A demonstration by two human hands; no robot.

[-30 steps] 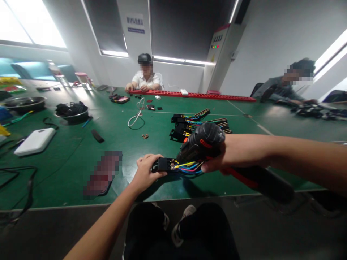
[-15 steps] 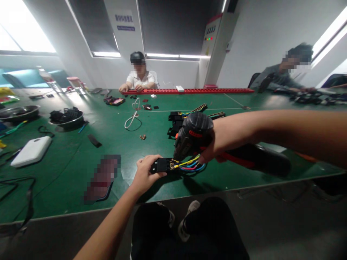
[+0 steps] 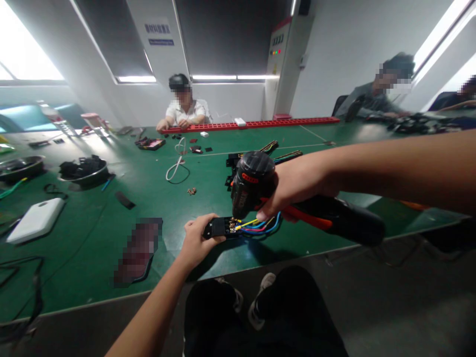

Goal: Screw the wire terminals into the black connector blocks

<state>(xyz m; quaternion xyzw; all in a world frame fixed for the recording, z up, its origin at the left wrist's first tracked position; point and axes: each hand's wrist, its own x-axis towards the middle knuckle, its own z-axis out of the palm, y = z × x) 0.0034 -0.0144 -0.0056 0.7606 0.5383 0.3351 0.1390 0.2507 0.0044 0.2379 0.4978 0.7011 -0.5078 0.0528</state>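
Note:
Near the table's front edge, my left hand (image 3: 198, 239) grips a black terminal block (image 3: 219, 227) between thumb and fingers. Yellow, blue and red wires (image 3: 262, 227) run from the block's right end, where brass-coloured screws show. My right hand (image 3: 288, 191) is wrapped round a black and red power screwdriver (image 3: 255, 181), its head pointing down over the block's wired end. The tool's tip is hard to make out. Behind the tool lie more black blocks with wires (image 3: 234, 159), partly hidden. A small pile of brass screws (image 3: 192, 191) rests on the green table (image 3: 156, 198).
At the left are a phone (image 3: 139, 250), a white power bank (image 3: 36, 220) and a metal bowl of black parts (image 3: 84, 171). A white cable (image 3: 174, 171) lies ahead. A red slotted strip (image 3: 290, 122) runs along the far side, where people sit.
The whole view has shifted slightly. The screwdriver has turned a little in my right hand and its head stands more clear of the screws. My left hand still grips the block.

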